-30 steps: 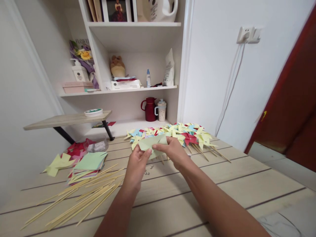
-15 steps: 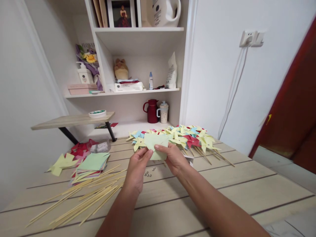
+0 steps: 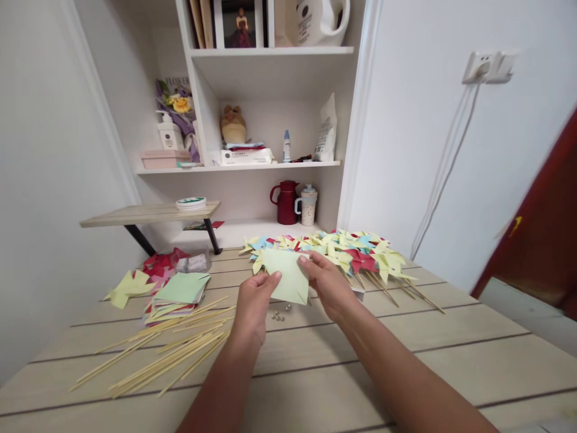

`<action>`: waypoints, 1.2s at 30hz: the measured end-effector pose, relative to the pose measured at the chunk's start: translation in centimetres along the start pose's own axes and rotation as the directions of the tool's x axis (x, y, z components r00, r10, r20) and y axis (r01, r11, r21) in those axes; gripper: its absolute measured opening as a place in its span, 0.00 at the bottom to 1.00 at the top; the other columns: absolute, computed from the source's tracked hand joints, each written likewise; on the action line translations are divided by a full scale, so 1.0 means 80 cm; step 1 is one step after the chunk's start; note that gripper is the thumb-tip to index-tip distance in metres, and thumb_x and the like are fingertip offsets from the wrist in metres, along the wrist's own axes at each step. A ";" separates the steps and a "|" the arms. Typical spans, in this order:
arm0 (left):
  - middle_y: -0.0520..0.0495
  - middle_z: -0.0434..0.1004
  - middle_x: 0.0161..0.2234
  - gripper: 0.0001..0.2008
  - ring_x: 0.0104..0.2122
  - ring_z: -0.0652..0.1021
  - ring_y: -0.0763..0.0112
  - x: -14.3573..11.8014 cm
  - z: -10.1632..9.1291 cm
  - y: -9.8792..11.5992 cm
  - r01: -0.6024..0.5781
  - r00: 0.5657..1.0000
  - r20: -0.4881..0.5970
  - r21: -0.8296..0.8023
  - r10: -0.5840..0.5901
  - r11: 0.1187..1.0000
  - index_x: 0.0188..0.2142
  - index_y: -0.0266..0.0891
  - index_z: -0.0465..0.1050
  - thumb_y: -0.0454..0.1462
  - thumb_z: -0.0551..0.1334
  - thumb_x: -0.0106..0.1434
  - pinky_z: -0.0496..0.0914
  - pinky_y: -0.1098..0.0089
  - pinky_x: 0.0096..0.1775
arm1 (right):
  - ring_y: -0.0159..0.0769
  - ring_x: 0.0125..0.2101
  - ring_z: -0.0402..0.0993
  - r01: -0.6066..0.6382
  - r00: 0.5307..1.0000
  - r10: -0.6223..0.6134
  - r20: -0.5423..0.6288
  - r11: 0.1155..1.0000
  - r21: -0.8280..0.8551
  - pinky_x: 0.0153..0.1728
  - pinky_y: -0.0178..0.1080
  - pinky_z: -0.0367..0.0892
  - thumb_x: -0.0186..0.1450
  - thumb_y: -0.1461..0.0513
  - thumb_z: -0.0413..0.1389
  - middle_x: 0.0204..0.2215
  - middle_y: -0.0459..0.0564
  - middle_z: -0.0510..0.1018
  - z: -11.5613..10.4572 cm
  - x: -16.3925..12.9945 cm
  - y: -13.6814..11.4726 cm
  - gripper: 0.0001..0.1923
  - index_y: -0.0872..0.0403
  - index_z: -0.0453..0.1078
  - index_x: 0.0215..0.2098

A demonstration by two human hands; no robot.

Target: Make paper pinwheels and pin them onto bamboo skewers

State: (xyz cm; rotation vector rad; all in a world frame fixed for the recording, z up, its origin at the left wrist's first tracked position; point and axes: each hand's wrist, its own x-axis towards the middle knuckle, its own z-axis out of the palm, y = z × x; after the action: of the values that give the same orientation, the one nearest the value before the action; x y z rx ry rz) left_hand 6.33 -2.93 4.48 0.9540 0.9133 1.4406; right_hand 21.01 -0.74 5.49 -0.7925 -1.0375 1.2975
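Observation:
Both hands hold one pale green paper square up above the wooden table. My left hand pinches its lower left edge and my right hand grips its right side. Behind the paper lies a heap of finished paper pinwheels in yellow, red and blue, on thin sticks. A few small metal pins lie on the table just below the paper.
A stack of coloured paper squares and a spread of bamboo sticks lie at the left. Cut yellow paper and red scraps lie further left. Behind stand a low wooden riser, white shelves, a red jug and a mug.
The paper was folded or curled between my hands a second ago; now it is held out flatter as a square. The view has shifted slightly left.

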 end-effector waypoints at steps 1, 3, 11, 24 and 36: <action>0.37 0.84 0.35 0.21 0.37 0.81 0.58 0.001 -0.002 -0.001 0.010 1.000 0.000 -0.002 -0.010 1.000 0.39 0.31 0.81 0.44 0.74 0.50 0.72 0.62 0.44 | 0.35 0.30 0.72 0.044 0.998 -0.046 -0.031 0.998 -0.044 0.34 0.38 0.66 0.54 0.51 0.67 0.30 0.46 0.79 -0.003 0.001 -0.003 0.20 0.51 0.75 0.41; 0.37 0.84 0.35 0.21 0.37 0.81 0.59 0.003 -0.005 -0.001 0.021 1.000 0.002 0.005 -0.021 1.000 0.39 0.30 0.82 0.44 0.74 0.49 0.72 0.64 0.42 | 0.35 0.31 0.71 0.129 0.988 -0.137 -0.075 0.986 -0.104 0.35 0.38 0.65 0.54 0.52 0.67 0.29 0.45 0.77 -0.009 0.004 -0.008 0.21 0.50 0.74 0.44; 0.37 0.84 0.39 0.21 0.36 0.80 0.63 0.011 -0.019 0.009 0.060 0.998 -0.020 -0.056 -0.061 0.997 0.38 0.31 0.81 0.43 0.75 0.47 0.71 0.67 0.39 | 0.37 0.37 0.71 0.214 0.977 -0.205 0.064 0.947 -0.241 0.43 0.41 0.66 0.55 0.54 0.67 0.35 0.47 0.76 -0.017 0.001 -0.021 0.15 0.50 0.74 0.38; 0.40 0.83 0.40 0.15 0.37 0.80 0.65 0.017 -0.027 0.008 0.121 0.993 0.028 -0.223 -0.118 0.967 0.38 0.33 0.81 0.36 0.74 0.51 0.73 0.68 0.40 | 0.36 0.35 0.70 0.358 0.924 -0.242 0.295 0.815 -0.456 0.40 0.42 0.67 0.60 0.62 0.58 0.34 0.45 0.72 -0.011 -0.001 -0.010 0.14 0.46 0.73 0.45; 0.41 0.83 0.40 0.14 0.33 0.79 0.70 0.016 -0.026 0.010 0.137 0.990 0.007 -0.261 -0.140 0.956 0.39 0.33 0.81 0.35 0.73 0.52 0.72 0.72 0.36 | 0.48 0.65 0.53 0.478 0.873 -0.270 0.406 0.642 -0.600 0.57 0.49 0.64 0.58 0.66 0.61 0.68 0.44 0.47 -0.007 -0.011 -0.017 0.15 0.43 0.79 0.41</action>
State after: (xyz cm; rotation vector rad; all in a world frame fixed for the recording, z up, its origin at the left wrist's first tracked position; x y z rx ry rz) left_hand 4.07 -1.72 4.55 0.6735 0.7600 1.4063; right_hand 22.08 -1.76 6.38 -0.8738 -1.8746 0.6342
